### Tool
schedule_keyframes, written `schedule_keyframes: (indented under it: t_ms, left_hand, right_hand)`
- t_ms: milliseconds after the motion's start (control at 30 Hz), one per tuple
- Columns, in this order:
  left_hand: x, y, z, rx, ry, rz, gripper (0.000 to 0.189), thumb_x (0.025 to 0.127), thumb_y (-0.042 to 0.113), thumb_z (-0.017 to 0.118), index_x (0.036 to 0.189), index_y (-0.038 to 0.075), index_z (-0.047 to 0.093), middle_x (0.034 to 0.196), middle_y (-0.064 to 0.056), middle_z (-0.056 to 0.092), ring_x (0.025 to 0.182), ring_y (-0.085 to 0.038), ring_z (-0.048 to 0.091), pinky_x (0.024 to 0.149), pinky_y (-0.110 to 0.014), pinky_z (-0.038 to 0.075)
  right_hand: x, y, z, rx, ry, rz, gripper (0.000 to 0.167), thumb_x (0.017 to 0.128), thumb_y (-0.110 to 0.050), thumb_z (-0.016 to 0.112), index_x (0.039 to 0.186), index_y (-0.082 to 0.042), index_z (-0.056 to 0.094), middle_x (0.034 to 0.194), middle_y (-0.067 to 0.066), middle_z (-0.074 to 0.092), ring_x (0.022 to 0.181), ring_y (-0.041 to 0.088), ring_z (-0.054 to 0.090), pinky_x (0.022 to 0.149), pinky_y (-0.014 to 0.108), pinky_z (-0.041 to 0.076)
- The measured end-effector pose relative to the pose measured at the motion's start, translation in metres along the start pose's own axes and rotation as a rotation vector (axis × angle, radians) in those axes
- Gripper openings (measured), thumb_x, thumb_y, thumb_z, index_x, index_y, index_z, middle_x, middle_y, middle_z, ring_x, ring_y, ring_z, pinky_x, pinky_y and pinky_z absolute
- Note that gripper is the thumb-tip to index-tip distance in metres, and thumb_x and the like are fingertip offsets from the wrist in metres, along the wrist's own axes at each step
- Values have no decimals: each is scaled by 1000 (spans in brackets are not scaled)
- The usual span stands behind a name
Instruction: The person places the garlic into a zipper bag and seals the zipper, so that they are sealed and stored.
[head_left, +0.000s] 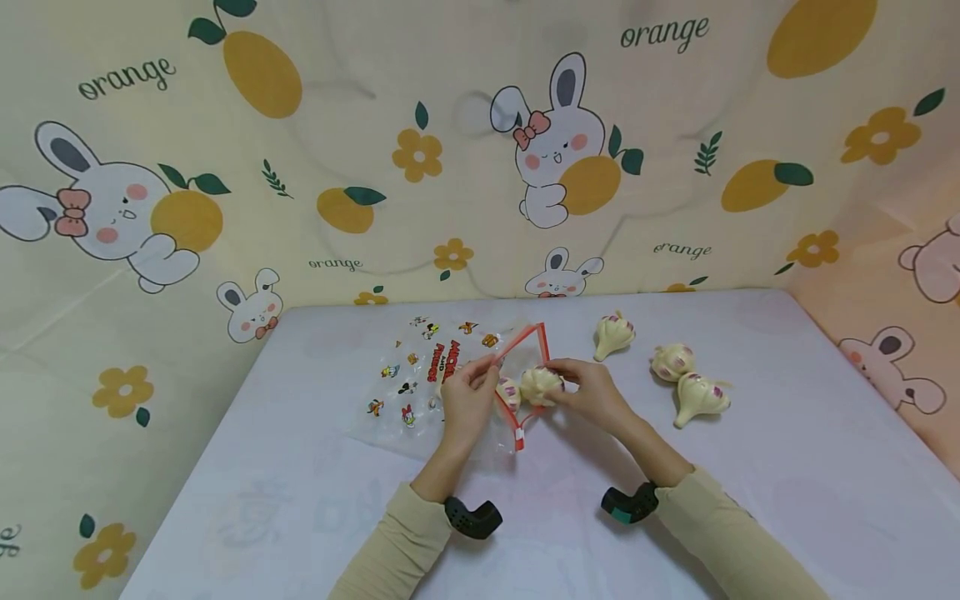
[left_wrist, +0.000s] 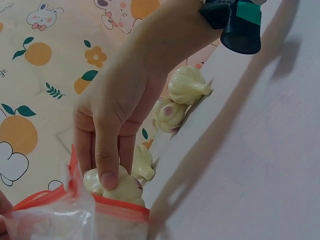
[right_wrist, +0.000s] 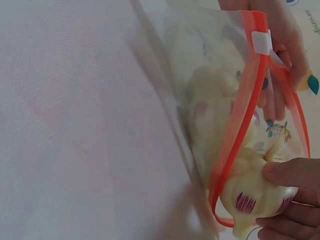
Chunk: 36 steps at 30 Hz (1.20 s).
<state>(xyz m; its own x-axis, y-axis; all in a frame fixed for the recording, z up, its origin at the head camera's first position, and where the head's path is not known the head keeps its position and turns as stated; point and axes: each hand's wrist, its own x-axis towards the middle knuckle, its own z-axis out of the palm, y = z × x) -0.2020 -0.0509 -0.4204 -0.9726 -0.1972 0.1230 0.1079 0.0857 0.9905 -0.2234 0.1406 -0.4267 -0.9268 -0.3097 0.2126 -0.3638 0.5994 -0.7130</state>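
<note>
A clear plastic zip bag [head_left: 390, 429] with cartoon prints and a red zip edge lies on the table, its mouth facing right. My left hand [head_left: 468, 402] pinches the bag near its red edge, and the mouth gapes. Between thumb and fingers my right hand [head_left: 596, 397] holds a garlic bulb [head_left: 542, 386] at the opening. The right wrist view shows that purple-streaked bulb [right_wrist: 255, 192] partly within the red rim, stem end down. Behind the clear plastic, more garlic [right_wrist: 207, 117] shows inside. A white slider [right_wrist: 261, 43] sits on the zip edge.
Right of the bag, one garlic bulb [head_left: 615, 336] lies near the back of the white table [head_left: 285, 500]. Two more, a bulb [head_left: 672, 362] and its neighbour [head_left: 701, 397], lie together farther right. A patterned cloth [head_left: 480, 167] hangs behind the table.
</note>
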Motion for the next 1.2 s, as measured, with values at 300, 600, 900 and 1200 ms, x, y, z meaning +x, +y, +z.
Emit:
schedule_keyframes:
  t_ms: [300,600,900,1200]
  left_hand:
    - [1,-2,0,-18,2,16,26,91,5,61,115,-2,67,114,-23,70,106,-36,69,84,-20,60]
    - [5,0,-1,2,-9,8,26,90,3,60,115,-3,67,114,-22,70,106,-34,70,83,-18,60]
    - [6,-2,-1,-10,-8,27,25,90,2,60,113,-4,68,113,-24,70,106,-38,69,84,-17,60]
    - [6,-4,-1,-1,-11,19,26,90,2,60,114,-3,67,114,-22,70,106,-34,70,84,-16,59]
  right_hand:
    - [4,-4,4,-20,1,-6,43,81,-6,73,121,6,62,122,25,66,114,40,64,98,48,56]
    - [9,-6,11,-3,-8,-17,42,81,-4,73,120,7,63,119,25,67,112,39,65,97,48,56]
    - [11,-4,20,1,-24,-28,40,81,-2,72,118,7,63,119,26,67,111,40,65,96,48,57]
    - [6,-2,21,-4,-30,-9,44,82,-4,71,123,8,60,124,27,64,113,41,64,95,47,57]
